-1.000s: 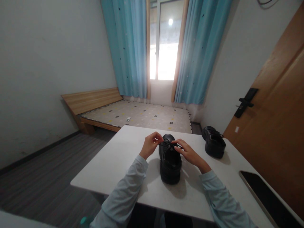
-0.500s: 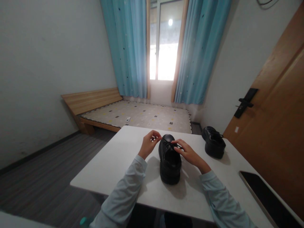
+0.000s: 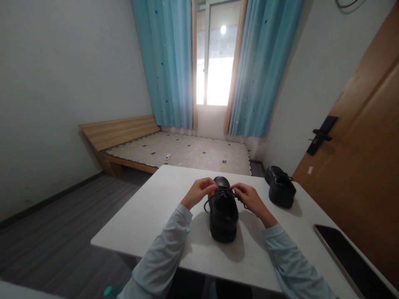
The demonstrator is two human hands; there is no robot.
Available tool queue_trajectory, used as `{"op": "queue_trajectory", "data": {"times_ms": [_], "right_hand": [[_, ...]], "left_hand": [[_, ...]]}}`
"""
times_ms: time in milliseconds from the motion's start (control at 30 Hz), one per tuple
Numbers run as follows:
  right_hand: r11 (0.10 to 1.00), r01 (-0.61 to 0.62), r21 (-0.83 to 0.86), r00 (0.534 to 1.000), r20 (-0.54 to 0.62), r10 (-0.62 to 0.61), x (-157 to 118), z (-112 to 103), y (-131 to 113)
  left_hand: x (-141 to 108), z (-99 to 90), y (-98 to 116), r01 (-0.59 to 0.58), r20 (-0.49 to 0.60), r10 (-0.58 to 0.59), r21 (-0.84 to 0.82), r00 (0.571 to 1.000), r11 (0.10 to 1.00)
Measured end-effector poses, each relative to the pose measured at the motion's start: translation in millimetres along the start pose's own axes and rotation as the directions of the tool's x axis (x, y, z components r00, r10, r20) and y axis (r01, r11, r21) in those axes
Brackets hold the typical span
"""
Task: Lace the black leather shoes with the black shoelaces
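A black lace-up shoe (image 3: pixel 223 226) stands upright on the white table, its toe pointing away from me. At its left side my left hand (image 3: pixel 201 192) is closed in a pinch on the shoelace near the top eyelets. One loose black shoelace end (image 3: pixel 205 206) curves down below those fingers. Across the shoe, my right hand (image 3: pixel 248 197) pinches the lace on the right side, with some lace hanging beneath it. The laces cross over the tongue between my two hands. The exact grip of the fingertips is too small to see fully.
A second black shoe (image 3: pixel 280 189) stands at the table's back right. Near the right edge of the white table (image 3: pixel 140 216) lies a dark phone-like slab (image 3: pixel 349 257). Beyond are a bed (image 3: pixel 187 149) with a small white remote (image 3: pixel 167 156), and a wooden door (image 3: pixel 358 166) on the right.
My left hand has come down and closer to the shoe's side, and a lace end now loops below it. My right hand has moved from over the shoe to its right side.
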State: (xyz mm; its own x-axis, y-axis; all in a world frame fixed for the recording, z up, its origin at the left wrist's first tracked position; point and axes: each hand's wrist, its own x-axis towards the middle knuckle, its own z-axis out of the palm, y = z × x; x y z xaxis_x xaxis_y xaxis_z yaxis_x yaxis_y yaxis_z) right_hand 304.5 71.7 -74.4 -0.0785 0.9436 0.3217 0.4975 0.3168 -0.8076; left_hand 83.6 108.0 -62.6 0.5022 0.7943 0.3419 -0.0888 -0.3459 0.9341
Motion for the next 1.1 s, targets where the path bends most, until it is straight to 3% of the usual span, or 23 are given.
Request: {"op": "queue_trajectory", "data": {"times_ms": [167, 367, 633, 1100], "right_hand": [[0.997, -0.047, 0.057, 0.999, 0.023, 0.046, 1, 1, 0], [0.997, -0.045, 0.059, 0.999, 0.025, 0.044, 3, 5, 4], [0.992, -0.069, 0.109, 0.998, 0.001, 0.069, 4, 13, 9], [0.999, -0.015, 0.049, 0.996, -0.082, 0.019, 7, 16, 10]], "left_hand": [[4, -0.9, -12, 0.058, -0.011, -0.057, 0.180, 0.998, 0.982], [5, -0.2, -15, -0.085, -0.015, 0.104, 0.465, 0.994, 0.881], [5, 2.7, -14, -0.196, 0.061, 0.190, 0.473, 0.980, 0.859], [6, 3.9, -17, -0.195, 0.121, 0.157, 0.462, 0.980, 0.865]]}}
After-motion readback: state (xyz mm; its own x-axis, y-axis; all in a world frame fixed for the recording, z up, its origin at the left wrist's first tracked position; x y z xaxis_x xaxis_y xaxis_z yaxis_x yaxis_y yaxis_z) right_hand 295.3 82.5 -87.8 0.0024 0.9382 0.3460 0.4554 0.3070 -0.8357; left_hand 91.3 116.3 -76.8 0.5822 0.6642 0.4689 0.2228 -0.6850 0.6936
